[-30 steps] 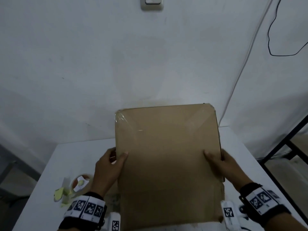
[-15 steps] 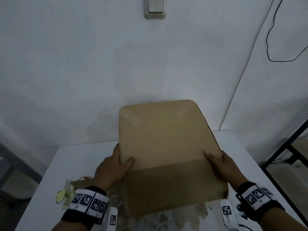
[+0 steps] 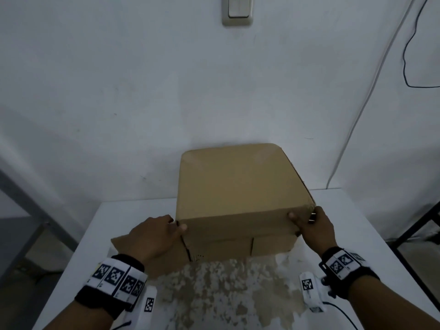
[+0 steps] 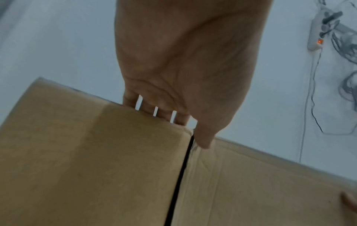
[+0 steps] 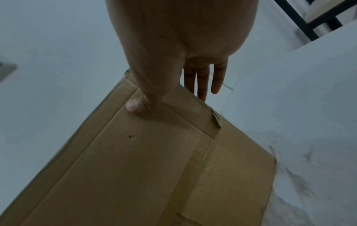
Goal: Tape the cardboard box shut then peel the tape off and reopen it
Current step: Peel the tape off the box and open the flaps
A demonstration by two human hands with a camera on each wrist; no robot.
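Both hands hold the cardboard box (image 3: pixel 240 186) at its near upper edge. Left hand (image 3: pixel 154 236): thumb on the near face at the left corner, fingers wrapped over the left side, so a clamp on that corner. Right hand (image 3: pixel 316 227): thumb pressed on the near face at the right corner; in the right wrist view the fingers (image 5: pixel 201 82) run straight along the right side, flat against it rather than curled.

Box stands on the counter (image 3: pixel 78 246), back edge near the wall (image 3: pixel 142 91). Unbroken top panel faces up. Near face shows flap seams; a strip of clear tape (image 5: pixel 203 154) crosses one seam. In the left wrist view a dark open gap (image 4: pixel 181 175) runs between two panels just below the left thumb. A loose flap (image 3: pixel 123 244) lies out from the box's left lower corner, under the left hand.

Judged risks:
- Box is held by two corners only; uneven pressure could twist it and let it slide on the counter.
- Splayed left flap could fold under the box and crease when the box is turned.
- Open seam could widen if the left thumb pushes inward.

Surroundings, relative to the box: counter white, with a worn brownish patch (image 3: pixel 226 289) just in front. Light switch (image 3: pixel 237 10) on the wall high above. Thin cables (image 3: pixel 371 91) hang on the wall to the right. Dark metal frame (image 3: pixel 419 225) beyond the counter's right edge.
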